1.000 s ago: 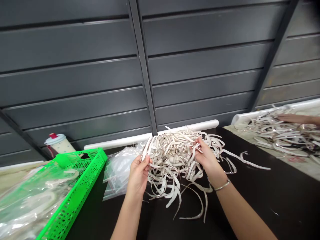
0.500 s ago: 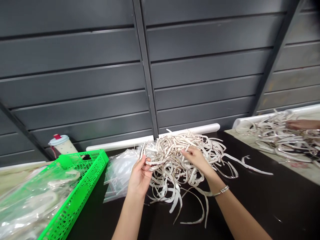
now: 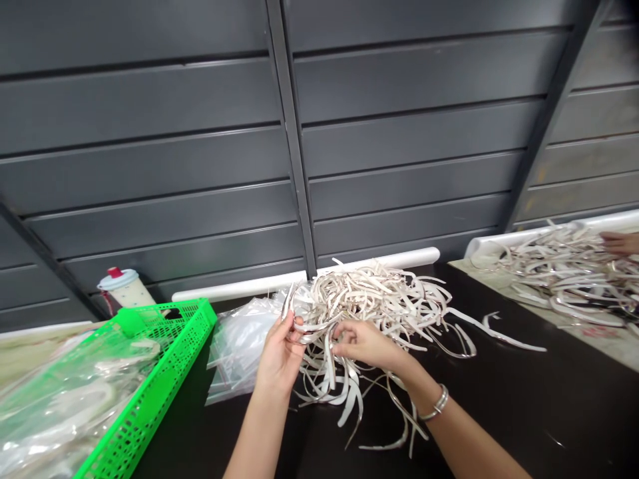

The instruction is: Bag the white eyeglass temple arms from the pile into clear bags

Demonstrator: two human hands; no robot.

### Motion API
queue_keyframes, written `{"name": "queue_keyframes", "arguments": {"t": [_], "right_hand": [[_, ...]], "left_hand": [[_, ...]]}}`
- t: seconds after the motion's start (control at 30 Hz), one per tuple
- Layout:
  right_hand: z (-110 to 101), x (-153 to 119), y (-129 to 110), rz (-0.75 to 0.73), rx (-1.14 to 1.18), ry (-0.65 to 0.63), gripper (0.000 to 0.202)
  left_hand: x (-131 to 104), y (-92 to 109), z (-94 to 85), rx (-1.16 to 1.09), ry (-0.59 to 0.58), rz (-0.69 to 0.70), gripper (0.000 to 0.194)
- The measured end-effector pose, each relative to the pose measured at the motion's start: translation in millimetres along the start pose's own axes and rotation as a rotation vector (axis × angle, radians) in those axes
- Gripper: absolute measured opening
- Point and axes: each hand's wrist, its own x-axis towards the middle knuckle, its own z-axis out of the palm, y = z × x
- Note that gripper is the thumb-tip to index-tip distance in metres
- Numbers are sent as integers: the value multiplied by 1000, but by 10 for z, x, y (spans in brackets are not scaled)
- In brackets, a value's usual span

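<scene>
My left hand [image 3: 283, 346] is closed around several thin, curved strips [image 3: 288, 301], white on one side and shiny silvery on the edges. Close to its right, my right hand [image 3: 367, 342] pinches a similar curved strip [image 3: 329, 362] that hangs down from the fingertips. Behind and below both hands spreads a tangled pile of these strips [image 3: 369, 293] on the black tabletop [image 3: 499, 399]. What exactly the strips are cannot be made out.
Clear plastic bags [image 3: 239, 339] lie left of the pile. A green crate [image 3: 144, 406] holding bagged strips stands further left, a lidded cup [image 3: 127, 289] behind it. At the right, another person's hand [image 3: 619, 243] is over a second pile [image 3: 564, 266]. A grey panelled wall [image 3: 399, 133] rises behind.
My right hand has moved left and toward me from the pile, with a strip now at its fingertips. My left hand stays nearly still. The other person's hand has shifted right.
</scene>
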Motion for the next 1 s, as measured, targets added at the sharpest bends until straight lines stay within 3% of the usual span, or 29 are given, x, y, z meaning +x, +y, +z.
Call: {"name": "queue_keyframes", "arguments": {"t": [0.2,0.47,0.57,0.7,0.83,1.0], "right_hand": [[237,80,36,-40,-14,72,29],[56,91,83,-7,-380,214,14],[57,108,136,-3,-423,172,10],[226,141,214,21,-484,119,2],[346,175,253,39,-478,97,14],[107,110,200,38,-277,57,14]], "left_hand": [[-45,-41,45,-8,-34,-6,11],[-52,101,35,-54,15,16,16],[-69,186,34,-56,43,34,18],[-111,205,57,-16,66,44,18],[-115,185,51,23,37,74,13],[-97,227,12,56,-7,98,9]]}}
